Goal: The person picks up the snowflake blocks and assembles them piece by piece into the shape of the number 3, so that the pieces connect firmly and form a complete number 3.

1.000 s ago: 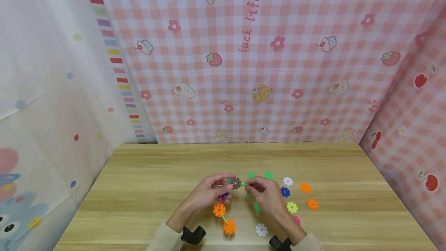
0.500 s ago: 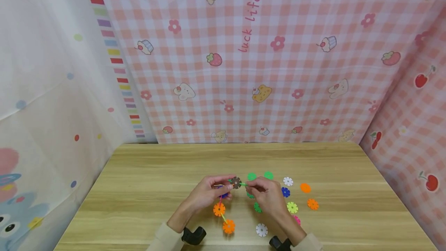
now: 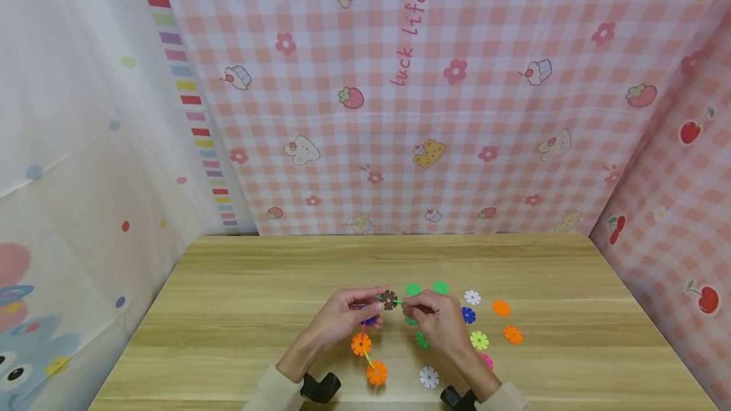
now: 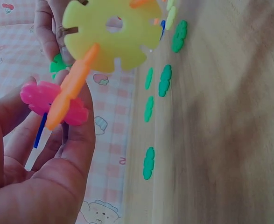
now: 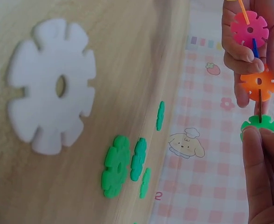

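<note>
My left hand (image 3: 337, 322) grips a chain of notched plastic linking discs. In the head view, a brown disc (image 3: 389, 300) stands beyond its fingertips, and an orange disc (image 3: 361, 344) and another orange disc (image 3: 377, 373) hang below. A yellow disc (image 4: 90, 37) and a pink disc (image 4: 36, 95) of the chain show large in the left wrist view. My right hand (image 3: 442, 319) pinches a green disc (image 5: 259, 121) between thumb and fingers. Seen from the right wrist, the brown disc is edge-on, spanning from the green disc to an orange disc (image 5: 268, 87) at my left fingers.
Loose discs lie on the wooden table (image 3: 228, 309) around and beyond my right hand: several green ones, a white disc (image 3: 429, 377), a blue disc (image 3: 468, 315), a yellow-green disc (image 3: 479, 340) and orange discs. A checked curtain (image 3: 400, 195) hangs behind the table.
My left hand and the chain have shifted very slightly right, bringing the brown disc a little closer to my right fingers. My right hand has hardly moved.
</note>
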Available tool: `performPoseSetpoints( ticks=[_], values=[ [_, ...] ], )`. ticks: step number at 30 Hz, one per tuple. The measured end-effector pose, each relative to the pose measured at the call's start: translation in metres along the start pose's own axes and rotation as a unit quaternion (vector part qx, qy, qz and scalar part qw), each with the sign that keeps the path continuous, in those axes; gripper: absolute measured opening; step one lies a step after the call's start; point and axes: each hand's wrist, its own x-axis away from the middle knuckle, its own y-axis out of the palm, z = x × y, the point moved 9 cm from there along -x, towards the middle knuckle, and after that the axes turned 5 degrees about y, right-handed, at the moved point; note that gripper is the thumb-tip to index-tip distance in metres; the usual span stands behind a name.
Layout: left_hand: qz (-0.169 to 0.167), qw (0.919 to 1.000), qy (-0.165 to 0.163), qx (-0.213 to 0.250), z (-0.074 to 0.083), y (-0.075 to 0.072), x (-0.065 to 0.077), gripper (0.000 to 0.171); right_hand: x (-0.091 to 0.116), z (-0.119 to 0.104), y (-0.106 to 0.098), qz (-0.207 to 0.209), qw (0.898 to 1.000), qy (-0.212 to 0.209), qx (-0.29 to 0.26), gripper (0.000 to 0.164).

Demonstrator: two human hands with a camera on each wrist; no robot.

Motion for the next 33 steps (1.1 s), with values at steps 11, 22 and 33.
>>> performPoseSetpoints(
  ticks=[11,22,33],
  values=[
    [0.001,0.9999,-0.007,0.012,-0.003,0.000,0.001,0.048,0.000,0.005,0.003,-0.016,1.000,0.015,-0.006,0.017],
    [0.004,0.9999,-0.009,0.008,-0.003,0.001,0.001,0.046,-0.001,0.006,0.001,-0.007,0.999,0.040,0.010,0.020],
    [0.006,0.9999,-0.012,-0.003,-0.008,-0.008,0.004,0.044,0.007,0.023,-0.011,-0.087,0.990,0.107,-0.013,0.017]
  ],
)
